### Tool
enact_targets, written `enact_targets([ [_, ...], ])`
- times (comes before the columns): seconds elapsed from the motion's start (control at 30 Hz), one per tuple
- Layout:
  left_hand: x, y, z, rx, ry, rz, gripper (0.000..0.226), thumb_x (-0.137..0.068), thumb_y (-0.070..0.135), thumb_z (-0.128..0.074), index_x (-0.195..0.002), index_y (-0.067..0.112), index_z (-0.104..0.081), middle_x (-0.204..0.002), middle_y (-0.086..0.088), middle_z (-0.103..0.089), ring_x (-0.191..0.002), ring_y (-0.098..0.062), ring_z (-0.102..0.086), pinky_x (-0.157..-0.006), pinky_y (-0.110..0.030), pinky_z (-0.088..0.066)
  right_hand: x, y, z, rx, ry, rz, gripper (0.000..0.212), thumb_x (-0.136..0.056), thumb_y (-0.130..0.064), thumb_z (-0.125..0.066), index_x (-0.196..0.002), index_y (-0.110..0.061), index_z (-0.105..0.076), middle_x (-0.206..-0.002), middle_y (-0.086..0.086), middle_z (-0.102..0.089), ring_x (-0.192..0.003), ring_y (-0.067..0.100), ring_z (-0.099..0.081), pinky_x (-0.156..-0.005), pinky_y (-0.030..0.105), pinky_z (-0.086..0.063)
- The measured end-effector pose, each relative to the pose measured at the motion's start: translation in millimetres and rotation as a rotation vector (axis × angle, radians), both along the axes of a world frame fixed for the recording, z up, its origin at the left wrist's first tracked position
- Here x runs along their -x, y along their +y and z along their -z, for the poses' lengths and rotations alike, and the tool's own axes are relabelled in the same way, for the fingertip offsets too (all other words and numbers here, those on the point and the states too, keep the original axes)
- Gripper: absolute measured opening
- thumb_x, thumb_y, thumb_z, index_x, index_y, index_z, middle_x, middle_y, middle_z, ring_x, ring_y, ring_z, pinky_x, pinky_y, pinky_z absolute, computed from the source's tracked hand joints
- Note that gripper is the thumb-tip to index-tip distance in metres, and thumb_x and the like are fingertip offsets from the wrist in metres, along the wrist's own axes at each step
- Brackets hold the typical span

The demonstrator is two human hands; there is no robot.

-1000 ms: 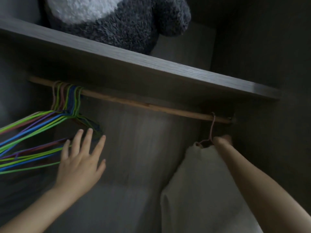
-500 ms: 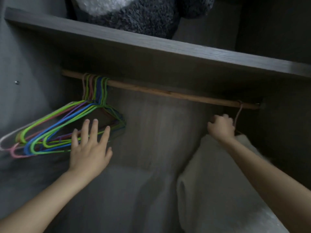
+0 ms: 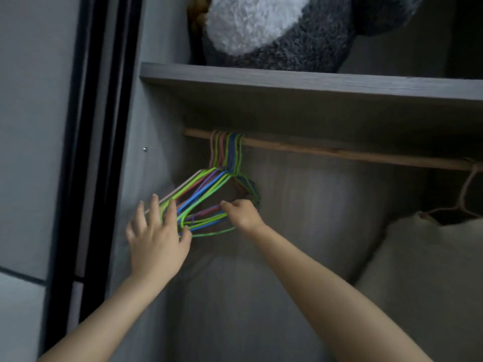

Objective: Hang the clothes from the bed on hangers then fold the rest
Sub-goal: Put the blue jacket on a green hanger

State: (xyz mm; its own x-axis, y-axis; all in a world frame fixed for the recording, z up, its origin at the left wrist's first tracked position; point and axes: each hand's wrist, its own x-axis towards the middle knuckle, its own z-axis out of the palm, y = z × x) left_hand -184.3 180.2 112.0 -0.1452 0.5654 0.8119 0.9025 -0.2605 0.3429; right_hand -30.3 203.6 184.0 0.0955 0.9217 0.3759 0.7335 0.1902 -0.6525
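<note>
Where the wooden rail [image 3: 339,154] meets the wardrobe's left wall, a bunch of coloured wire hangers [image 3: 206,194] hangs from it, bare. Left hand [image 3: 156,239]: grip wide open, fingers spread and straight, resting against the bunch's left ends. Right hand [image 3: 241,214]: grip closed, fingers curled in on the lower bars at the bunch's right corner. Far right on the rail, a pink hanger [image 3: 467,189] carries a cream garment [image 3: 431,270]. On the shelf [image 3: 287,79] above sits a grey-and-white plush toy [image 3: 274,30].
</note>
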Motion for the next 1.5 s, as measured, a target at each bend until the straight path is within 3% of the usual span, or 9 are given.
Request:
enact_targets([
  [0.13, 20.8, 13.8, 5.7, 0.173, -0.074, 0.173, 0.061, -0.091, 0.032, -0.051, -0.144, 0.010, -0.033, -0.151, -0.012, -0.030, -0.137, -0.033, -0.029, -0.107, -0.047, -0.031, 32.1, 7.2, -7.1, 0.008, 0.361, -0.053, 0.027, -0.093, -0.024, -0.053, -0.071, -0.008, -0.053, -0.064, 0.003, -0.044, -0.070, 0.020, -0.047, -0.059, 0.029, -0.033],
  [0.27, 30.5, 6.8, 8.4, 0.134, -0.219, 0.511, 0.046, -0.088, 0.016, -0.054, -0.130, -0.001, -0.051, -0.132, -0.017, -0.053, -0.124, -0.032, -0.048, -0.104, -0.038, -0.036, 49.8, 9.3, -2.0, 0.175, 0.823, -0.190, 0.025, -0.094, -0.018, -0.050, -0.116, -0.007, -0.046, -0.082, 0.010, -0.051, -0.060, 0.019, -0.050, -0.058, 0.027, -0.039],
  [0.33, 34.3, 5.0, 11.9, 0.125, -0.158, 0.546, 0.043, -0.088, 0.016, -0.053, -0.128, -0.001, -0.054, -0.129, -0.016, -0.056, -0.121, -0.031, -0.050, -0.103, -0.036, -0.036, 55.5, 11.7, 2.8, 0.205, 0.756, -0.212, 0.008, -0.094, -0.014, -0.049, -0.095, -0.007, -0.051, -0.069, 0.006, -0.051, -0.055, 0.017, -0.053, -0.057, 0.026, -0.040],
  [0.53, 31.8, 3.9, 14.0, 0.081, -0.107, 0.518, 0.055, -0.075, 0.027, -0.043, -0.119, -0.001, -0.062, -0.121, -0.014, -0.061, -0.114, -0.032, -0.052, -0.097, -0.034, -0.038, 61.0, 12.4, 7.9, 0.148, 0.504, -0.118, 0.033, -0.094, -0.012, -0.049, -0.062, -0.008, -0.049, -0.047, 0.004, -0.052, -0.028, 0.007, -0.046, -0.044, 0.021, -0.038],
  [0.73, 25.9, -0.5, 22.6, 0.082, -0.004, 0.488, 0.054, -0.077, 0.028, -0.045, -0.121, 0.000, -0.061, -0.128, -0.015, -0.056, -0.121, -0.033, -0.048, -0.104, -0.042, -0.038, 40.1, 8.0, 6.4, -0.114, 0.307, 0.235, 0.027, -0.092, -0.014, -0.044, -0.091, 0.007, -0.062, -0.098, 0.026, -0.064, -0.094, 0.037, -0.063, -0.085, 0.043, -0.050],
  [0.83, 19.6, -7.1, 23.6, -0.026, 0.078, 0.400, 0.044, -0.070, 0.022, -0.058, -0.107, 0.001, -0.069, -0.125, -0.024, -0.057, -0.112, -0.047, -0.054, -0.087, -0.057, -0.046, 17.6, -1.7, 4.0, -0.234, 0.247, 0.349, 0.026, -0.092, -0.014, -0.041, -0.092, 0.003, -0.061, -0.105, 0.031, -0.062, -0.100, 0.042, -0.061, -0.086, 0.043, -0.049],
  [1.0, -3.6, -19.7, 15.1, -0.277, 0.081, 0.375, 0.044, -0.078, 0.029, -0.045, -0.105, 0.004, -0.070, -0.126, -0.029, -0.053, -0.112, -0.050, -0.052, -0.089, -0.058, -0.043, -22.3, -14.0, -0.9, -0.318, 0.259, 0.353, 0.031, -0.091, -0.006, -0.037, -0.061, -0.005, -0.044, -0.069, 0.020, -0.053, -0.052, 0.028, -0.053, -0.048, 0.027, -0.037],
  [1.33, -66.6, -49.3, 20.7, -0.346, 0.040, 0.586, 0.045, -0.079, 0.026, -0.044, -0.107, 0.001, -0.069, -0.126, -0.030, -0.053, -0.112, -0.049, -0.053, -0.092, -0.058, -0.041, -109.2, -98.6, 12.2, -0.315, 0.260, 0.460, 0.042, -0.092, -0.008, -0.051, -0.050, -0.007, -0.043, -0.050, 0.005, -0.037, -0.044, 0.016, -0.032, -0.043, 0.024, -0.022],
  [1.5, -119.4, -67.0, 28.1, -0.167, 0.003, 0.694, 0.043, -0.073, 0.013, -0.066, -0.114, -0.002, -0.065, -0.130, -0.033, -0.049, -0.115, -0.052, -0.048, -0.093, -0.059, -0.040, -171.6, -171.7, -22.2, -0.467, 0.150, 0.558, 0.024, -0.092, -0.008, -0.055, -0.087, 0.013, -0.066, -0.051, 0.001, -0.042, -0.040, 0.002, -0.037, -0.042, 0.015, -0.027],
])
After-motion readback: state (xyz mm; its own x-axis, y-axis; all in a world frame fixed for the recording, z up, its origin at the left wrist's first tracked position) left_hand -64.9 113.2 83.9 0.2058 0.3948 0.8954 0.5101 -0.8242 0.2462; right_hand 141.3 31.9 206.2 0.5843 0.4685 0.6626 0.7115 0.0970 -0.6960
